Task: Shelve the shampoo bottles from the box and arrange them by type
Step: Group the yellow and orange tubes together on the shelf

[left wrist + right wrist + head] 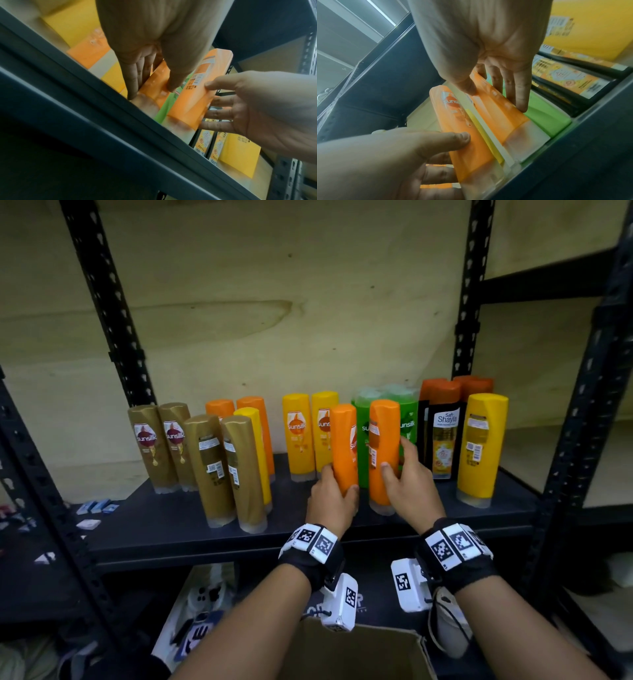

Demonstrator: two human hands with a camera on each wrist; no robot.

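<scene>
Left hand: left hand (331, 498) wraps the lower part of an orange plastic shampoo bottle (344, 446), thumb on its right face, fingers behind its left side; bottle upright, cap down on the shelf.
Right hand: right hand (407, 487) grips a second orange plastic shampoo bottle (383, 453), thumb on the front by the barcode label, fingers round the right side; also upright, cap down.
Wrist views: left-wrist camera shows the thumb (173, 81) pressed on the first bottle; right-wrist camera shows fingers (520, 94) along the second bottle's far side.
Position of the pair: side by side at the front middle of the black metal shelf (171, 529), a narrow gap between them, just in front of the green shampoo bottles (407, 422).
Left of the pair: two yellow shampoo bottles (298, 436) further back, then orange bottles (255, 412) at the rear, then four gold-brown shampoo bottles (209, 467) in two rows.
Right of the pair: black bottles with orange caps (443, 433); a lone yellow bottle (481, 446) at the front right, label facing out.
Below the shelf: open cardboard box (342, 652) between the forearms; contents not visible.
</scene>
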